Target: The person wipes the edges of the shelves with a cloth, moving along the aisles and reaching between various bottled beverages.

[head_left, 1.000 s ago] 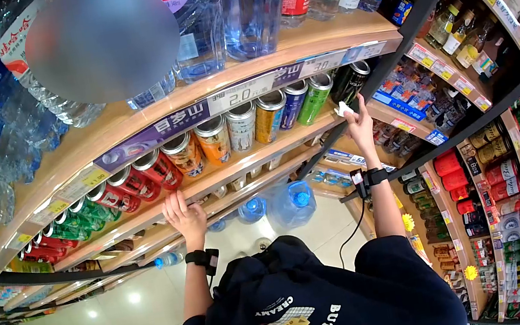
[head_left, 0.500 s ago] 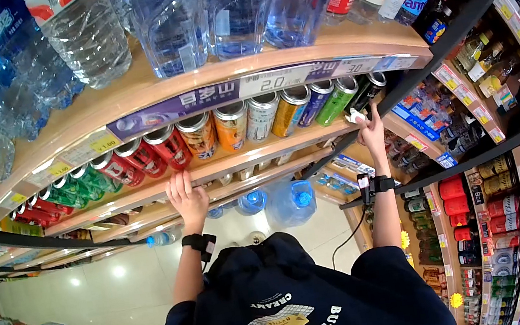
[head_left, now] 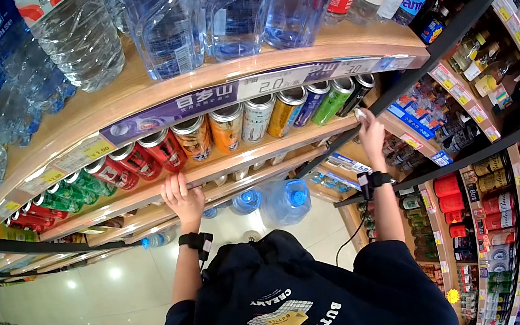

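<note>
My left hand (head_left: pixel 183 200) lies on the front edge of the wooden can shelf (head_left: pixel 233 164), fingers laid over it and thumb apart, below a red can (head_left: pixel 165 151). At the right end of this shelf, my right hand (head_left: pixel 372 136) is closed on a small white wipe (head_left: pixel 360 116), which looks like crumpled tissue or cloth. A black can (head_left: pixel 361 90) stands just above those fingers, beside a green can (head_left: pixel 334 102). Farther left in the row are a purple-blue can (head_left: pixel 312 104), a gold and blue can (head_left: pixel 289 112) and several orange, white and red ones.
Large water bottles (head_left: pixel 168 34) line the upper shelf, above a purple price strip (head_left: pixel 195 99). A dark metal post (head_left: pixel 407 81) rises close by my right hand. Big blue-capped water jugs (head_left: pixel 287 202) stand on the floor. Further drink shelves (head_left: pixel 495 207) are at the right.
My right hand has drawn back slightly from the black can, with its raised index finger now folded down towards the white wipe. My left hand stays on the shelf edge; the view has shifted a little.
</note>
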### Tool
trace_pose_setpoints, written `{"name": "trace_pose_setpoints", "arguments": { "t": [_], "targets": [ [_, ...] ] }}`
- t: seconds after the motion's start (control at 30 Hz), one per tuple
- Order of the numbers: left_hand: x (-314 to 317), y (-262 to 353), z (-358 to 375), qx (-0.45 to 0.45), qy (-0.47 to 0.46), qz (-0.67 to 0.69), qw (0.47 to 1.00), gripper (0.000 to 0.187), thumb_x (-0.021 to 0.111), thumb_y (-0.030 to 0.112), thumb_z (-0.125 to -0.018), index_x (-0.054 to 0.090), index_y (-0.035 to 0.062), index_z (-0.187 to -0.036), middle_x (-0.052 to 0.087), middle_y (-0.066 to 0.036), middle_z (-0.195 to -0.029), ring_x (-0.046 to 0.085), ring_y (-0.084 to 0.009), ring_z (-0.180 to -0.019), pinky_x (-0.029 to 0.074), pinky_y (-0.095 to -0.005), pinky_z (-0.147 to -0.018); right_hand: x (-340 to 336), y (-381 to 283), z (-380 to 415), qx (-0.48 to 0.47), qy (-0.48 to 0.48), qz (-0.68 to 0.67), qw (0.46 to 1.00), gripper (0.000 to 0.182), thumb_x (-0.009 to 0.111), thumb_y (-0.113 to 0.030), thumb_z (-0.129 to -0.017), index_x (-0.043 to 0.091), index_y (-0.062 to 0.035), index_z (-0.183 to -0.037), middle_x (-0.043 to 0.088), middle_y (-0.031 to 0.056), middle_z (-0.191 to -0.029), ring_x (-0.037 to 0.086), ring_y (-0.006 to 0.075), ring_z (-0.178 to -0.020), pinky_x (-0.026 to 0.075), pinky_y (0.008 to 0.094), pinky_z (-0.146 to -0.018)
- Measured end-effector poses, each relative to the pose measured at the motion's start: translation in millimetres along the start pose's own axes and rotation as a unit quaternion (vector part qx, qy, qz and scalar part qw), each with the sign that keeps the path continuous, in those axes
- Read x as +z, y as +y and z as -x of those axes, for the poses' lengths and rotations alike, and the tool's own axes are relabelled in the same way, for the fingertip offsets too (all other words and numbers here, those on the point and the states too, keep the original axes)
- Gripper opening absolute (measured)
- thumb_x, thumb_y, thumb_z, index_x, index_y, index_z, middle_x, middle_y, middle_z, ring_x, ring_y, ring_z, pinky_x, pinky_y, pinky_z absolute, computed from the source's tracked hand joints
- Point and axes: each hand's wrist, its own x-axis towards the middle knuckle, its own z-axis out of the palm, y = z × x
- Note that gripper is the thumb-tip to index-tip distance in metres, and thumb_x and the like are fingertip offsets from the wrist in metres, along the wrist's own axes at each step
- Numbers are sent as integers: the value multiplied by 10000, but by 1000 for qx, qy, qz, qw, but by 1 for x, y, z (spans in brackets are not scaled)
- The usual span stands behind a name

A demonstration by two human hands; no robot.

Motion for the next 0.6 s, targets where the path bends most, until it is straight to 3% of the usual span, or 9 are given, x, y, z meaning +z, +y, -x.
{"name": "trace_pose_setpoints", "arguments": {
  "t": [0.03,0.13,0.17,0.23,0.3,0.43,0.47,0.57,0.6],
  "targets": [
    [1,-1,0,-2,1,0,1000,726,606,14,-624,363,59,-1307,446,-153,-1253,387,-329,-1217,292,-514,-1032,11,2,6,-28,74,-63,995,258,531,-10,-862,618,-42,-1104,623,271,-832,631,409,-777,493,403,-660],
    [3,-3,-2,1,-2,-7,1000,721,610,15,-620,368,63,-1297,446,-141,-1254,395,-325,-1210,295,-510,-1026,28,-17,24,52,102,-97,989,290,544,24,-853,609,-42,-1128,627,278,-843,673,341,-798,502,362,-663],
    [1,-3,1,-2,-8,-8,1000,720,611,14,-620,369,64,-1295,447,-138,-1253,398,-324,-1207,296,-510,-1024,32,-19,29,58,91,-108,988,278,545,39,-854,603,-21,-1118,643,265,-863,680,316,-834,502,345,-680],
    [-1,-3,5,-9,-13,-7,1000,712,630,22,-617,380,65,-1282,450,-130,-1252,406,-319,-1203,298,-504,-1023,38,-26,42,10,112,-139,984,288,555,0,-849,612,-62,-1125,623,280,-898,630,408,-796,492,417,-629],
    [4,-4,4,-8,-4,-15,1000,711,644,27,-613,388,66,-1275,453,-128,-1250,408,-316,-1204,298,-501,-1023,45,-34,51,-30,115,-154,981,309,545,37,-836,607,-44,-1128,624,284,-914,629,413,-807,496,420,-633],
    [4,-2,2,-8,7,-17,1000,689,620,49,-635,402,69,-1288,460,-116,-1267,419,-298,-1214,317,-472,-1022,47,-64,71,-27,63,-234,970,363,524,93,-817,585,-20,-1157,649,256,-924,667,362,-831,512,370,-658],
    [2,-2,3,-14,-9,-12,1000,715,664,33,-611,393,72,-1271,457,-126,-1248,410,-315,-1207,293,-500,-1027,52,-71,76,-60,81,-229,968,286,532,81,-852,586,40,-1130,669,227,-865,656,129,-751,479,266,-587],
    [1,-1,3,-15,-14,-17,1000,712,660,35,-613,393,73,-1273,455,-126,-1251,409,-316,-1208,292,-498,-1030,57,-100,92,-72,29,-234,969,289,530,81,-850,594,30,-1127,669,209,-849,600,90,-624,432,261,-500],
    [0,0,3,-19,-19,-7,1000,709,645,27,-623,388,70,-1282,453,-134,-1256,406,-323,-1214,297,-500,-1031,61,-114,97,-110,55,-270,955,282,527,71,-857,603,12,-1121,665,207,-838,542,76,-548,386,258,-449]
  ]
}}
